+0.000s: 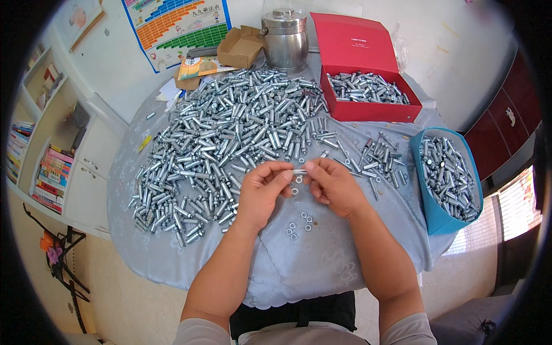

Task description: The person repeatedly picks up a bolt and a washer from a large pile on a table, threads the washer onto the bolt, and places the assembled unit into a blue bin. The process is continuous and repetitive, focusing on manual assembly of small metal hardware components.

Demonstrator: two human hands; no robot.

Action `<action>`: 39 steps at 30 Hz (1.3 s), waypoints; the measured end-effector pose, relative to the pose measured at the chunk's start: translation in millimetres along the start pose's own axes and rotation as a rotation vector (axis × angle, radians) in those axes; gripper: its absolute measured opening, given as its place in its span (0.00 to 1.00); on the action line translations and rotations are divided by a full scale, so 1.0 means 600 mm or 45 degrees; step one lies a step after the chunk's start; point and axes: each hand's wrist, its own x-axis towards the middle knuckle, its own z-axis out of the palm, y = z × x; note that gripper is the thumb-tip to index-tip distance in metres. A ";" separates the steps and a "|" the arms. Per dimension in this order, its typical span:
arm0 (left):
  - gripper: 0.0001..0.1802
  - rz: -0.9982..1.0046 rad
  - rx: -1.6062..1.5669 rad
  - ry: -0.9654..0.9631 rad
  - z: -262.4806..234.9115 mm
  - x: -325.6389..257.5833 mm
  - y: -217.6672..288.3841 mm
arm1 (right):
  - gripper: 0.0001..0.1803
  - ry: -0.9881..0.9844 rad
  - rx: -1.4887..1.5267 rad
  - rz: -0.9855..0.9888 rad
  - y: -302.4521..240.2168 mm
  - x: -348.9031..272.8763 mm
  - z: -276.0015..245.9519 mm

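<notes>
Between my two hands, over the near middle of the table, is a small silver anchor bolt (299,172), held level. My left hand (262,188) pinches one end with thumb and forefinger. At the other end, my right hand (332,183) is closed on it in the same way, its other fingers curled under. Fingers cover both ends of the bolt. Just below the fingertips lie a few loose nuts (295,191), and nearer to me several more nuts (293,236) are scattered. A big heap of silver anchor bolts (230,129) spreads beyond and left of my hands.
A smaller group of bolts (382,158) lies to the right. Behind it stands an open red box (374,111) full of bolts; a blue fabric bin (438,221) of bolts is at the right edge. A metal canister (284,43) and cardboard box (240,48) stand at the back.
</notes>
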 end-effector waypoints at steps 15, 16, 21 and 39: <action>0.09 -0.133 0.032 0.079 0.008 -0.004 0.012 | 0.09 0.069 -0.129 -0.080 -0.004 -0.002 0.007; 0.09 -0.121 0.036 0.156 0.005 -0.003 0.015 | 0.09 0.101 -0.146 -0.109 -0.004 -0.002 0.007; 0.08 0.004 -0.065 0.302 -0.016 0.005 0.020 | 0.09 0.168 0.007 -0.039 -0.014 0.002 -0.023; 0.15 0.576 1.662 0.604 -0.088 0.010 0.034 | 0.11 1.298 -0.041 -0.769 -0.025 0.027 -0.104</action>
